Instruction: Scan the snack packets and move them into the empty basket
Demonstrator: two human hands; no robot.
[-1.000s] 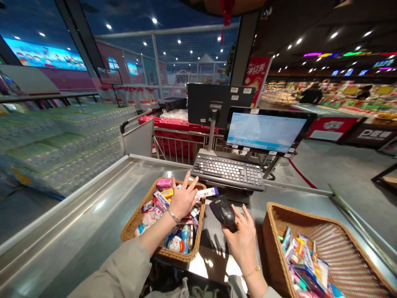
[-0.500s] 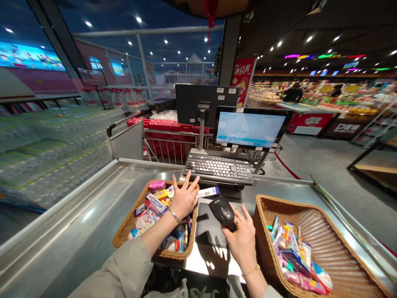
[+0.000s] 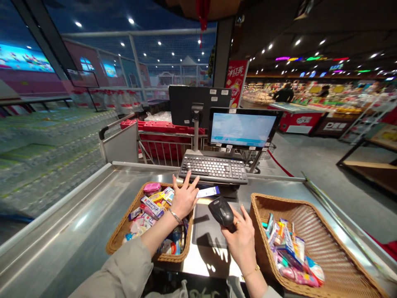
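My left hand (image 3: 184, 195), its fingers spread, is above the near right side of the left wicker basket (image 3: 111, 240). A slim white-and-blue packet (image 3: 208, 192) sticks out to the right from under its thumb side, barcode side up. In my right hand (image 3: 242, 236) is a black handheld barcode scanner (image 3: 221, 211), its head tilted toward the packet. The left basket is full of small colourful packets, among them a blue-and-white packet (image 3: 152, 207) and a pink pack (image 3: 152, 188). In the right wicker basket (image 3: 338, 248) lies a smaller heap of similar packets (image 3: 290, 248).
A black keyboard (image 3: 214, 167) stands at the counter's far edge, below a lit monitor (image 3: 243, 129). Behind is a shopping cart with red crates (image 3: 164, 126). The metal counter (image 3: 77, 215) has a raised rim. Stacked bottles (image 3: 62, 153) stand at left.
The view has turned slightly to the right, so both baskets, the keyboard and the monitor sit further left. My hands keep hold of the scanner and packet, with little visible movement.
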